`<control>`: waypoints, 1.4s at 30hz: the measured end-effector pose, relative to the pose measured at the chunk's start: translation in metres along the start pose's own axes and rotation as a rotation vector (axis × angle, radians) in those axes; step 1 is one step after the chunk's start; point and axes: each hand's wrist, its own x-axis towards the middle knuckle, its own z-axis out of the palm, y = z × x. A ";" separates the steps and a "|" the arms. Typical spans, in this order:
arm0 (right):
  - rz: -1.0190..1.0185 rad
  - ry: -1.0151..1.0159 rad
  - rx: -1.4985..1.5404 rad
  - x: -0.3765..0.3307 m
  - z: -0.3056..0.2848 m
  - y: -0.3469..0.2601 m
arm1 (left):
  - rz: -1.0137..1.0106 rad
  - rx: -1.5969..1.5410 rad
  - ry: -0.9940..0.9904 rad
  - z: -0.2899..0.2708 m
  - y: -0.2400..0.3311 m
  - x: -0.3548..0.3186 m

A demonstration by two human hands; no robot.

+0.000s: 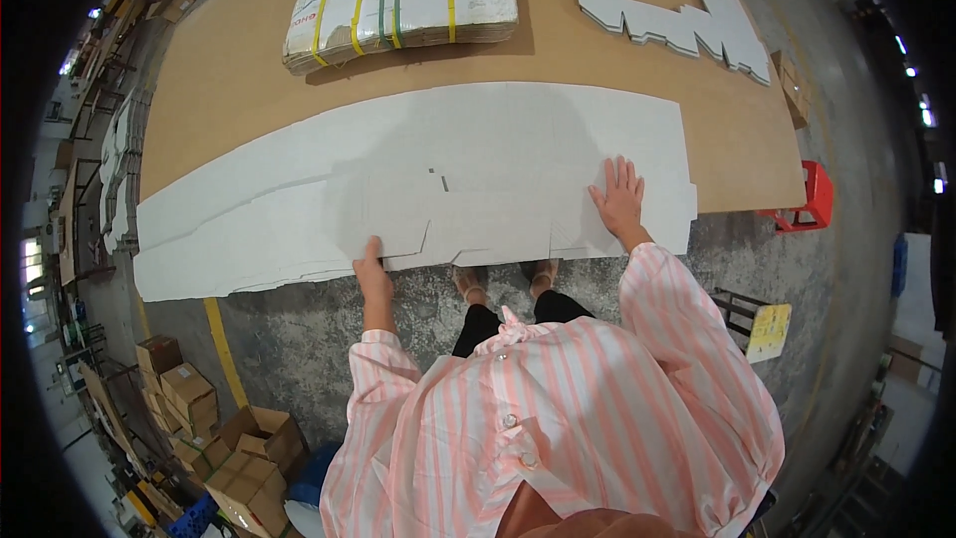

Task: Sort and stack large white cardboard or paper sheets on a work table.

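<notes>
In the head view, a large white die-cut cardboard sheet (418, 174) lies flat across the near part of a wide brown worktable (229, 70), its near edge hanging just past the table's front edge. The left hand (372, 271) grips that near edge at about the middle of the sheet, thumb on top and the other fingers curled out of sight beneath it. The right hand (619, 199) lies flat on the sheet near its right end, fingers spread and released, palm pressing down on the board.

Farther back on the table rests a strapped bundle of flat printed cartons (398, 0), bound with yellow and green bands, well apart from both hands. At the far right of the table lies a small stack of white cut cardboard pieces (677, 20) with a jagged outline. A red plastic stool (809, 199) stands on the concrete floor just beside the table's right corner. Open brown boxes (214, 428) sit on the floor at the lower left.
</notes>
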 end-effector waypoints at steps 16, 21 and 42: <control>0.007 -0.028 0.010 0.001 -0.002 0.009 | 0.191 0.648 -0.081 0.000 0.002 -0.009; 0.017 -0.041 0.005 -0.001 -0.002 0.015 | 0.264 0.523 -0.084 0.004 0.006 -0.010; 0.019 -0.039 0.020 0.002 -0.003 0.017 | -0.071 0.176 -0.086 -0.018 -0.003 0.009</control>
